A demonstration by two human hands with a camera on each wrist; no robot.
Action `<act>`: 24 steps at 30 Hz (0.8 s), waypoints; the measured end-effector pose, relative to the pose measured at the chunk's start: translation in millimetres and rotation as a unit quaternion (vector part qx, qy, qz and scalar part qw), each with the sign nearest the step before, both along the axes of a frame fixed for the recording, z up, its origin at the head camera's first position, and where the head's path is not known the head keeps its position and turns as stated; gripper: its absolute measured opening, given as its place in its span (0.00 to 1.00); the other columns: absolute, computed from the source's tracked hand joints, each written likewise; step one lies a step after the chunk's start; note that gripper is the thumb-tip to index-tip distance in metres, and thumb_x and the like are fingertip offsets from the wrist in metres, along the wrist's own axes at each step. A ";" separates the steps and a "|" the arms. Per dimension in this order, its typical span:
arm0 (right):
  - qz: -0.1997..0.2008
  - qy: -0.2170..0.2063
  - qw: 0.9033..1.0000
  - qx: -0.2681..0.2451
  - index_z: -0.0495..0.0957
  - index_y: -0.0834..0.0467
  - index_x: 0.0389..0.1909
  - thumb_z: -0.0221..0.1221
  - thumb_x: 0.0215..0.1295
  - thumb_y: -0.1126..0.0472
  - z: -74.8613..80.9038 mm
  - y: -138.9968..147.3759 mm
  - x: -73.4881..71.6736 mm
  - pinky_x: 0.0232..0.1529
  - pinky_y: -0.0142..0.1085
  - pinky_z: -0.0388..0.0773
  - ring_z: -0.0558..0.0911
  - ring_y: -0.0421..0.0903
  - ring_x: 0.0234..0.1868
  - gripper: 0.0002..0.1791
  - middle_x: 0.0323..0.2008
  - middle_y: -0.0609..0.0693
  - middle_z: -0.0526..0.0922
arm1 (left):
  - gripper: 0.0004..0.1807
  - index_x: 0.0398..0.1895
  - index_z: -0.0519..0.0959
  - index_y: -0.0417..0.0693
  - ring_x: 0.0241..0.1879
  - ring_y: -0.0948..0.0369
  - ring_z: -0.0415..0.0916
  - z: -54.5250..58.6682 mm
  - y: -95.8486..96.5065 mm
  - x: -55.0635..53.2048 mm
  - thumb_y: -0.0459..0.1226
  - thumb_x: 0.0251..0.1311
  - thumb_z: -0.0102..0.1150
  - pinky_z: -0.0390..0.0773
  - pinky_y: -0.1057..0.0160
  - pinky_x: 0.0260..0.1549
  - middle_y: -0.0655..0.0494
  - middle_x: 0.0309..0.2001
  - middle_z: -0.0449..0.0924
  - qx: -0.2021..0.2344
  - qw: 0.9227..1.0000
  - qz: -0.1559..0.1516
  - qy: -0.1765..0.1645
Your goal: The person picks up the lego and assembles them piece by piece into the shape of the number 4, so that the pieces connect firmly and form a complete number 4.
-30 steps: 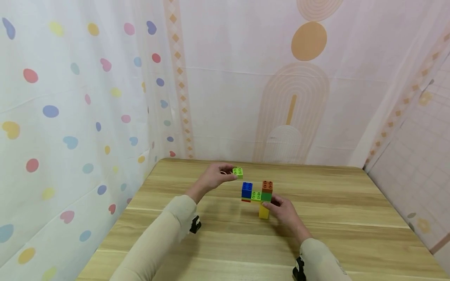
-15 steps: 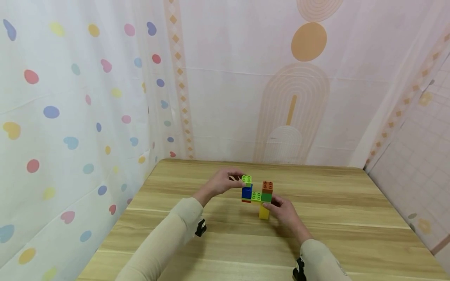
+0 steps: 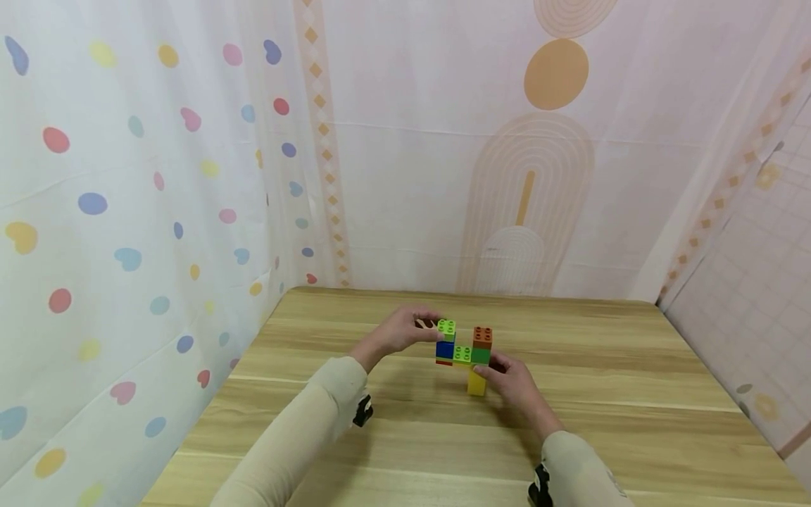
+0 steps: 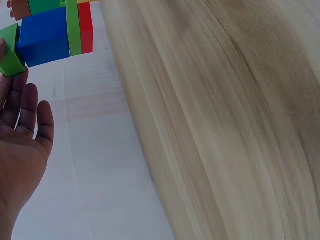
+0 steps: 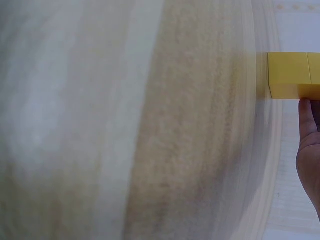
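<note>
In the head view, my left hand (image 3: 400,329) pinches a lime green toy building brick (image 3: 447,327) between thumb and fingers. That brick sits over a blue brick (image 3: 445,350), and the left wrist view shows the two meeting closely. Beneath the blue brick come a lime layer (image 4: 73,27) and a red brick (image 4: 86,27). A studded lime brick (image 3: 462,353) bridges to a column of brown (image 3: 482,334), green (image 3: 481,355) and yellow bricks (image 3: 476,382). My right hand (image 3: 516,384) grips this column around the yellow part, its far fingers hidden behind.
The build stands on a wood-grain table (image 3: 405,451), the yellow column at its foot and the blue side overhanging. A patterned curtain (image 3: 405,176) hangs behind the table's back edge, with a dotted curtain (image 3: 146,211) at the left. Black wrist cameras (image 3: 363,411) hang below both sleeves.
My left hand has carried the lime brick rightward from beside the build to the top of the blue brick and lowered it there. The right hand keeps its grip on the column.
</note>
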State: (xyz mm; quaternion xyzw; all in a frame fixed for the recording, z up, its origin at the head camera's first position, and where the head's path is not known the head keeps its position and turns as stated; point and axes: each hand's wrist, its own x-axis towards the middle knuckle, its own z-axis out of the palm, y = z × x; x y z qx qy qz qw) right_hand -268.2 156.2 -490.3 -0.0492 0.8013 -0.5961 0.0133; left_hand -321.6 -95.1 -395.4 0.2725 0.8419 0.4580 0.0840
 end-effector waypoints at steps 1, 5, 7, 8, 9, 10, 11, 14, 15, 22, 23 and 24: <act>0.000 0.000 1.000 -0.002 0.82 0.56 0.56 0.65 0.65 0.50 0.2 0.0 0.2 0.54 0.45 0.75 0.79 0.47 0.49 0.22 0.50 0.50 0.83 | 0.18 0.54 0.83 0.46 0.43 0.55 0.74 0.2 0.0 0.1 0.40 0.62 0.68 0.78 0.54 0.41 0.53 0.42 0.81 -0.003 1.000 0.001 0.001; 0.001 -0.001 1.000 -0.005 0.81 0.56 0.57 0.65 0.65 0.49 0.5 -0.2 0.9 0.54 0.45 0.75 0.78 0.46 0.49 0.23 0.50 0.50 0.83 | 0.19 0.55 0.83 0.46 0.42 0.57 0.74 0.3 0.2 0.1 0.41 0.61 0.68 0.77 0.61 0.37 0.55 0.42 0.80 -0.014 1.000 0.005 0.001; 0.001 -0.001 1.000 -0.004 0.81 0.56 0.57 0.65 0.65 0.49 0.6 -0.4 0.9 0.55 0.46 0.75 0.78 0.46 0.49 0.23 0.50 0.50 0.83 | 0.19 0.55 0.83 0.46 0.42 0.57 0.74 -0.2 0.2 0.1 0.41 0.61 0.68 0.78 0.59 0.38 0.55 0.42 0.80 -0.013 1.000 0.007 -0.001; 0.000 -0.001 1.000 -0.003 0.81 0.56 0.57 0.65 0.65 0.49 0.6 -0.4 0.8 0.54 0.45 0.75 0.78 0.46 0.49 0.23 0.50 0.50 0.83 | 0.19 0.55 0.83 0.46 0.42 0.57 0.74 -0.8 0.3 0.2 0.41 0.61 0.68 0.78 0.57 0.39 0.54 0.42 0.80 -0.010 1.000 0.008 -0.004; 0.000 -0.002 1.000 -0.004 0.81 0.56 0.57 0.65 0.65 0.49 0.6 -0.6 0.6 0.54 0.45 0.75 0.78 0.46 0.49 0.23 0.50 0.49 0.83 | 0.19 0.55 0.83 0.46 0.42 0.57 0.74 -1.1 0.5 0.5 0.41 0.61 0.68 0.78 0.56 0.39 0.54 0.42 0.80 -0.009 1.000 0.009 -0.005; 0.001 -0.002 1.000 -0.004 0.81 0.56 0.57 0.65 0.65 0.50 0.5 -0.6 0.5 0.54 0.45 0.75 0.78 0.46 0.49 0.23 0.50 0.49 0.83 | 0.19 0.55 0.83 0.47 0.42 0.57 0.74 -1.9 0.7 0.4 0.41 0.61 0.69 0.78 0.56 0.39 0.55 0.42 0.80 -0.007 1.000 0.010 -0.005; 0.001 -0.001 1.000 -0.004 0.81 0.56 0.57 0.65 0.65 0.50 0.5 -0.7 0.4 0.54 0.45 0.75 0.78 0.46 0.49 0.23 0.49 0.49 0.83 | 0.19 0.55 0.83 0.47 0.42 0.57 0.74 -2.5 0.9 0.4 0.41 0.61 0.69 0.79 0.56 0.40 0.55 0.42 0.80 -0.005 1.000 0.011 -0.006; 0.003 -0.001 1.000 -0.004 0.81 0.56 0.57 0.65 0.66 0.49 0.3 -0.4 0.6 0.54 0.45 0.75 0.78 0.46 0.49 0.22 0.49 0.49 0.83 | 0.20 0.54 0.83 0.46 0.42 0.56 0.74 -3.4 1.6 1.1 0.42 0.60 0.70 0.78 0.59 0.39 0.55 0.41 0.80 0.002 1.000 0.011 -0.004; 0.003 0.000 1.000 -0.004 0.81 0.56 0.57 0.65 0.66 0.49 0.2 -0.2 0.8 0.54 0.45 0.75 0.78 0.46 0.49 0.22 0.50 0.49 0.83 | 0.20 0.54 0.83 0.46 0.42 0.56 0.75 -3.5 1.9 1.2 0.42 0.60 0.70 0.78 0.60 0.38 0.56 0.41 0.80 0.003 1.000 0.012 -0.004; 0.002 0.000 1.000 0.000 0.81 0.55 0.57 0.64 0.66 0.48 0.6 0.4 0.8 0.54 0.45 0.75 0.78 0.46 0.49 0.23 0.50 0.50 0.83 | 0.18 0.52 0.84 0.47 0.43 0.52 0.75 -5.4 3.1 1.1 0.40 0.59 0.71 0.78 0.61 0.37 0.55 0.41 0.81 0.016 1.000 0.015 -0.004; 0.002 -0.001 1.000 0.000 0.81 0.55 0.57 0.65 0.66 0.48 0.6 0.4 0.7 0.53 0.44 0.75 0.78 0.46 0.49 0.23 0.50 0.49 0.83 | 0.18 0.52 0.84 0.47 0.43 0.52 0.75 -5.7 3.3 1.2 0.40 0.58 0.71 0.78 0.61 0.37 0.55 0.41 0.81 0.018 1.000 0.016 -0.004; 0.002 0.000 1.000 0.000 0.81 0.56 0.57 0.65 0.66 0.48 0.7 0.3 0.6 0.53 0.44 0.75 0.78 0.46 0.49 0.23 0.50 0.50 0.83 | 0.18 0.52 0.84 0.47 0.43 0.52 0.75 -6.0 3.3 1.3 0.40 0.58 0.71 0.78 0.61 0.37 0.55 0.41 0.81 0.019 1.000 0.017 -0.004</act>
